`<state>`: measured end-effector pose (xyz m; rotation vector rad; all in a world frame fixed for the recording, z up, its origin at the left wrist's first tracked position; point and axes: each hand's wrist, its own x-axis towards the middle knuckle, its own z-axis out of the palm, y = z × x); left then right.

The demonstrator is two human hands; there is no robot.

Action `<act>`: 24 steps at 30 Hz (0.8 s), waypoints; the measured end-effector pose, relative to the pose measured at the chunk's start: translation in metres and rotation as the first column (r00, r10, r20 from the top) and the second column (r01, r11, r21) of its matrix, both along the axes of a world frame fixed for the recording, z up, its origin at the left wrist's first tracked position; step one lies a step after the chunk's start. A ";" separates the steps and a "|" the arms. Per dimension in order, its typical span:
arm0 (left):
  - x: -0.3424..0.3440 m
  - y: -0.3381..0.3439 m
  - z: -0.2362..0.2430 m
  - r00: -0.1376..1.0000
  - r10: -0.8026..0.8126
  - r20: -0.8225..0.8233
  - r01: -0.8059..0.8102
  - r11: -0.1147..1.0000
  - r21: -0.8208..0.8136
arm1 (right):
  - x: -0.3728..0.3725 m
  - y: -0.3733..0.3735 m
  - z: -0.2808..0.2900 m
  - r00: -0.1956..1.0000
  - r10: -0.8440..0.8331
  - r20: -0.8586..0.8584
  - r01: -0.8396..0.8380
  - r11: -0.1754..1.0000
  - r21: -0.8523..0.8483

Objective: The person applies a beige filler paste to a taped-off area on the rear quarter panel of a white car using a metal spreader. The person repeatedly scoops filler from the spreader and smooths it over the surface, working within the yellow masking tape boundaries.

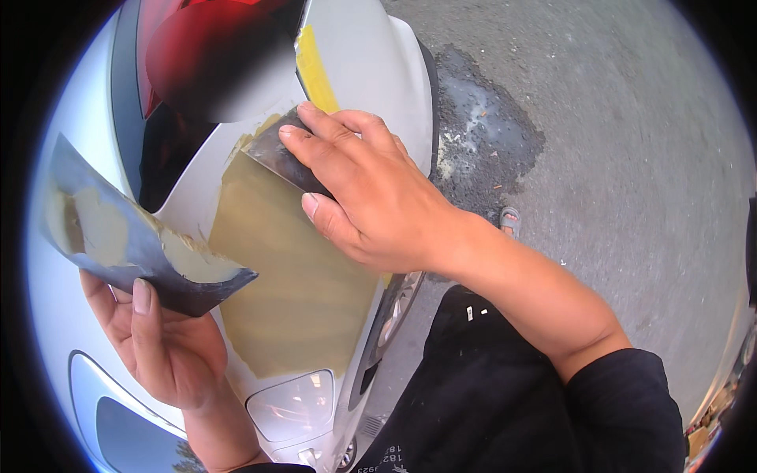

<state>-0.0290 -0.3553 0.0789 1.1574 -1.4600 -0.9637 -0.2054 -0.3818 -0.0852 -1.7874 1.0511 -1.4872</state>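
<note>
My right hand (371, 189) presses a thin dark spreader blade (285, 154) against the upper end of a yellowish filler patch (292, 276) on a white car's body panel. Its fingertips lie along the blade, with the thumb at the near edge. In my left hand (169, 339) is a bluish-grey curved board (142, 229), gripped at its lower side between thumb and fingers. Lumps of beige filler paste (102, 225) cling to the board's face and edge. The board is held off the panel, left of the patch.
Yellow tape (315, 71) runs along the panel beyond my right hand. A red tail light (217, 47) sits at the top, partly blurred. Below the patch is a fuel flap (292, 406), and a side window (130, 433) at lower left. Grey asphalt (615, 158) with a wet stain (485, 118) lies right.
</note>
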 end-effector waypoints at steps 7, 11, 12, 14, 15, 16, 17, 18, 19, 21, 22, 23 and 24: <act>0.003 0.001 -0.005 0.993 0.119 -0.016 -0.120 0.991 -0.059 | 0.001 0.012 -0.012 0.997 0.082 0.008 -0.082 0.993 0.086; 0.002 0.000 -0.005 0.994 0.102 0.047 -0.100 0.994 -0.044 | 0.005 0.030 -0.026 0.994 0.109 0.027 -0.111 0.989 0.101; 0.002 -0.001 -0.004 0.993 0.108 0.048 -0.105 0.993 -0.052 | 0.006 0.032 -0.028 0.993 0.116 0.031 -0.118 0.987 0.104; 0.002 -0.003 -0.004 0.993 0.097 0.068 -0.093 0.994 -0.064 | 0.007 0.036 -0.030 0.993 0.116 0.038 -0.119 0.987 0.110; 0.005 -0.003 -0.004 0.993 0.083 0.086 -0.077 0.995 -0.069 | 0.010 0.040 -0.034 0.992 0.118 0.041 -0.121 0.986 0.112; 0.008 -0.002 -0.005 0.992 0.068 0.103 -0.061 0.995 -0.073 | 0.013 0.044 -0.038 0.992 0.121 0.038 -0.124 0.986 0.115; 0.010 -0.001 -0.007 0.991 0.076 0.108 -0.068 0.995 -0.077 | 0.015 0.047 -0.043 0.992 0.124 0.035 -0.127 0.985 0.119; 0.010 -0.001 -0.008 0.990 0.084 0.112 -0.075 0.994 -0.080 | 0.016 0.050 -0.045 0.991 0.128 0.032 -0.131 0.984 0.123; 0.010 -0.002 -0.008 0.989 0.092 0.116 -0.083 0.993 -0.084 | 0.016 0.052 -0.046 0.990 0.134 0.031 -0.137 0.982 0.132; 0.012 -0.001 -0.008 0.988 0.090 0.128 -0.082 0.995 -0.064 | 0.017 0.056 -0.050 0.989 0.147 0.031 -0.150 0.978 0.147; 0.012 0.000 -0.008 0.987 0.088 0.134 -0.081 0.995 -0.054 | 0.018 0.059 -0.051 0.987 0.154 0.037 -0.158 0.974 0.159; 0.013 0.001 -0.008 0.986 0.097 0.138 -0.089 0.994 -0.059 | 0.019 0.062 -0.053 0.986 0.162 0.043 -0.167 0.971 0.171; 0.013 0.001 -0.008 0.985 0.104 0.141 -0.096 0.993 -0.066 | 0.020 0.066 -0.055 0.985 0.169 0.048 -0.174 0.968 0.181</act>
